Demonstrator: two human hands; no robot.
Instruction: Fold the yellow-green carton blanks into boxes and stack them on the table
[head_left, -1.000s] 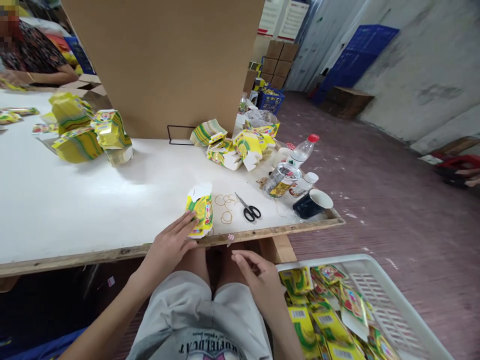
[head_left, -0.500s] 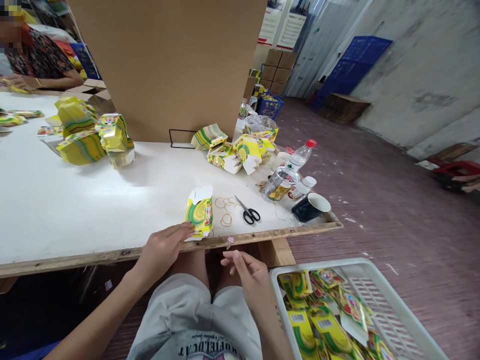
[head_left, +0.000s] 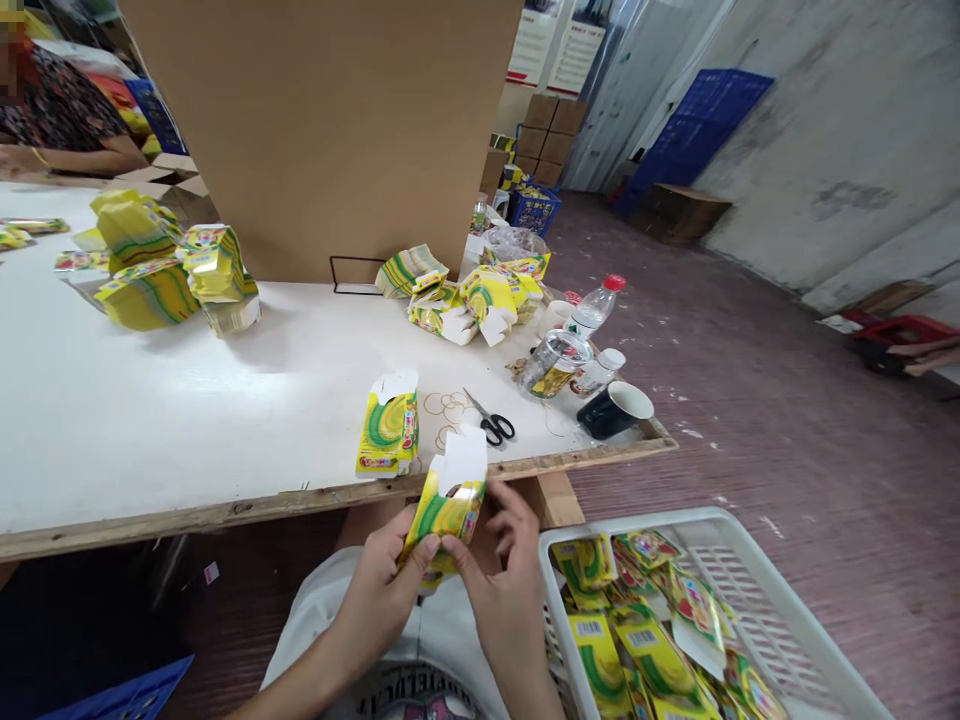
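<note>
White table [head_left: 150, 420], yellow carton [head_left: 444, 510], barcoded packets [head_left: 645, 640]

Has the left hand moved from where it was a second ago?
Yes. The left hand has dropped from the table's wooden edge toward the lap, now holding a yellow carton with the right hand.

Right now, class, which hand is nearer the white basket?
Right. The right hand sits just left of the white basket; the left hand is farther left, across the yellow carton both hold.
</note>
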